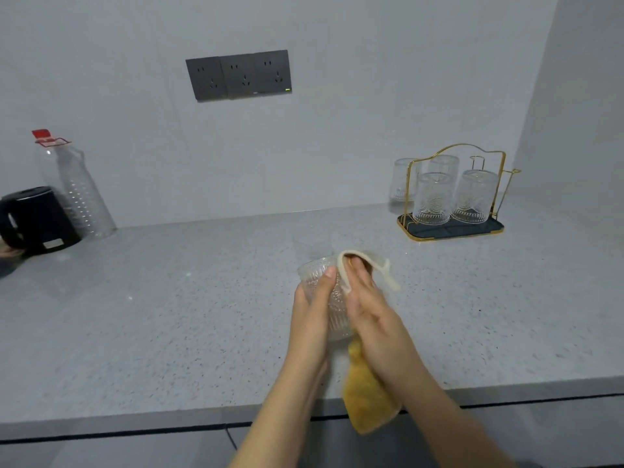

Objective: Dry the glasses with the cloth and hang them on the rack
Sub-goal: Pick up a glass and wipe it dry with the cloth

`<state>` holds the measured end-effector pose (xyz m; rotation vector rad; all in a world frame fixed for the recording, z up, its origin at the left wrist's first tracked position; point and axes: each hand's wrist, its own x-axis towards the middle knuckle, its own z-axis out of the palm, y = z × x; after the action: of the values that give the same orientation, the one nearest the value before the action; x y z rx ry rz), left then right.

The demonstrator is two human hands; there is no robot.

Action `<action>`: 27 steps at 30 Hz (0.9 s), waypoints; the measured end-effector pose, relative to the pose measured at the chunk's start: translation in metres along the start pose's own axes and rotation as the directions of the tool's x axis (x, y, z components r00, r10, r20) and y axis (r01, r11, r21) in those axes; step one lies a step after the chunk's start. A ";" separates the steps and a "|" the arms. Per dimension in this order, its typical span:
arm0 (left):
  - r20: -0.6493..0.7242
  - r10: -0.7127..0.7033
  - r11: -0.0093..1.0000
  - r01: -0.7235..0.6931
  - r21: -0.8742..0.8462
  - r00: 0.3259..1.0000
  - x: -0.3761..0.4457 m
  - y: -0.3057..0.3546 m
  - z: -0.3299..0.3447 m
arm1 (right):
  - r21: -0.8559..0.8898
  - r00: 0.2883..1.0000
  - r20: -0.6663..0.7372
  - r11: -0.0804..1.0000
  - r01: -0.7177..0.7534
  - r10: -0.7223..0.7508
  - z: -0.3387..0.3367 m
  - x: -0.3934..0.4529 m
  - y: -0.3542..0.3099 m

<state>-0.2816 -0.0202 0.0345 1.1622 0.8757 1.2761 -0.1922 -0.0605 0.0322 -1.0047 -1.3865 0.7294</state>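
Left hand (312,298) fingers curl around the glass (326,292); right hand (366,309) fingers press the cloth (366,396) inside it.

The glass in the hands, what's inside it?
The cloth is pushed into the glass by the right hand; the left hand grips the glass. The fingertips and anything deeper are hidden by cloth.

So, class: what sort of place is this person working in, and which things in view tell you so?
Most likely a home kitchen: a speckled countertop, a black electric kettle near wall sockets, and a gold rack holding upturned glasses.
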 end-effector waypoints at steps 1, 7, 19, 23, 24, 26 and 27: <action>0.004 0.009 1.000 -0.009 0.007 1.000 -0.001 0.000 0.004 | -0.126 0.997 0.052 0.990 0.069 -0.063 -0.002 -0.001 0.001; 0.037 -0.140 0.987 0.143 -0.077 0.989 -0.019 -0.011 0.033 | -0.032 0.963 -0.056 0.964 -0.265 0.263 -0.051 0.023 -0.004; 0.166 -0.227 0.961 0.248 -0.119 0.960 -0.017 -0.009 0.049 | 0.032 0.950 -0.155 0.963 -0.268 0.270 -0.067 0.009 -0.010; 0.055 -0.214 0.957 0.220 -0.191 0.975 -0.007 -0.007 0.047 | 0.028 0.976 -0.088 0.980 -0.199 0.201 -0.053 -0.010 -0.007; 0.037 -0.209 0.957 0.212 -0.197 0.977 -0.004 -0.006 0.045 | -0.008 0.988 -0.065 0.990 -0.142 0.141 -0.048 -0.017 -0.006; 0.035 -0.200 0.966 0.203 -0.162 0.979 -0.002 -0.008 0.044 | -0.079 0.999 -0.023 0.996 -0.046 0.044 -0.047 -0.019 -0.005; 0.047 -0.205 0.968 0.209 -0.141 0.978 -0.003 -0.009 0.046 | -0.098 0.998 -0.027 0.994 -0.056 0.054 -0.052 -0.014 -0.001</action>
<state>-0.2361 -0.0296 0.0361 0.9477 0.8430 1.1280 -0.1424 -0.0813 0.0315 -1.1294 -1.3894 0.6927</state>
